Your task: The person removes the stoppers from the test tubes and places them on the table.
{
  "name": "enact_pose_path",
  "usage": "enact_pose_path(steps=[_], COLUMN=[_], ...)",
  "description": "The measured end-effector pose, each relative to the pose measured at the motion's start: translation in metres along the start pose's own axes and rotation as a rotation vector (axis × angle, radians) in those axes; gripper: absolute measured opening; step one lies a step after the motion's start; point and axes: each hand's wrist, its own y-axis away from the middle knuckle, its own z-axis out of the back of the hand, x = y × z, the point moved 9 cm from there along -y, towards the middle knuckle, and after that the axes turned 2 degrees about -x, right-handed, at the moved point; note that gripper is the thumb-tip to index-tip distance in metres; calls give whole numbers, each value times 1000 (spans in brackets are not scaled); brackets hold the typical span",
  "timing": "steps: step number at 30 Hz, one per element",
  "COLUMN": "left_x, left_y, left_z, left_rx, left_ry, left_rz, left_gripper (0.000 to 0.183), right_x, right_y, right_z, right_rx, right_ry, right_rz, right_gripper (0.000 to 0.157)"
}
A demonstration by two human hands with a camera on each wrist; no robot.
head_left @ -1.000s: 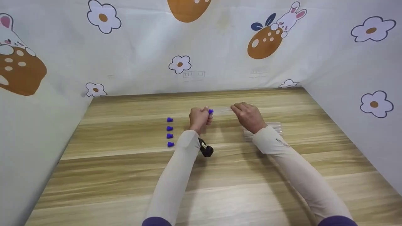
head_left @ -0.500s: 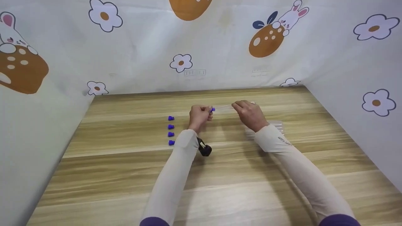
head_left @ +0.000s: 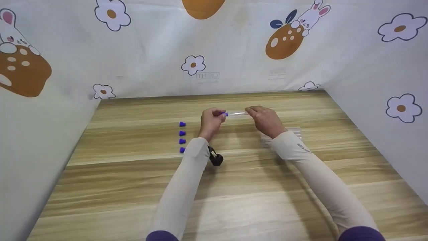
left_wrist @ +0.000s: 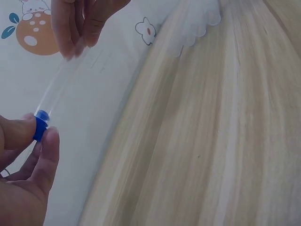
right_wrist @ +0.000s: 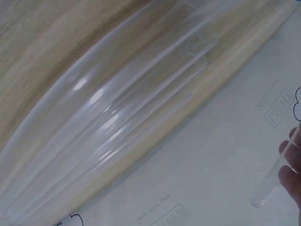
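Between thumb and fingers, my left hand (head_left: 209, 123) pinches a blue stopper (left_wrist: 40, 129). In the left wrist view, its narrow end sits inside the mouth of a clear test tube (left_wrist: 57, 88). My right hand (head_left: 267, 121) holds that tube near its other end, above the far part of the table. The right wrist view shows the rounded tube end poking out past the fingers (right_wrist: 290, 178). Several more clear tubes (right_wrist: 113, 108) lie side by side on the table, partly hidden by the right sleeve in the head view.
Several spare blue stoppers (head_left: 182, 133) stand in a column on the wooden table (head_left: 127, 187), left of my left forearm. A black wrist camera (head_left: 216, 159) hangs from the left cuff. A patterned cloth wall (head_left: 150, 50) encloses the back and sides.
The fingers of my left hand have shifted from a tighter curl to a looser pinch on the stopper. Both hands keep hold of the tube and stopper, and the head view has tilted slightly.
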Motion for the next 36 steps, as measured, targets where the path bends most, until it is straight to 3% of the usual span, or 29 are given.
enact_pose_path(steps=[4,9,20,26,36], left_x=[-3,-1,-1,2,7], left_y=[-1,-2,-6,-8,-17], left_z=[2,5,15,29,54], left_rx=[-21,-45,-80,-121,-128], left_ry=[-56,-28,-5,-23,-82], left_rz=[-45,-61,-85,-69,-58], left_gripper=[18,18,17,16,19], right_x=[-3,-5,-11,-18,-36], right_y=[0,0,1,3,9], right_z=[-5,-10,-4,-2,-2], right_rx=[43,67,-17,-38,-63], right_ry=[-25,-55,-42,-43,-39], right_rz=[-27,-44,-53,-72,-104], right_gripper=[28,30,22,20,18])
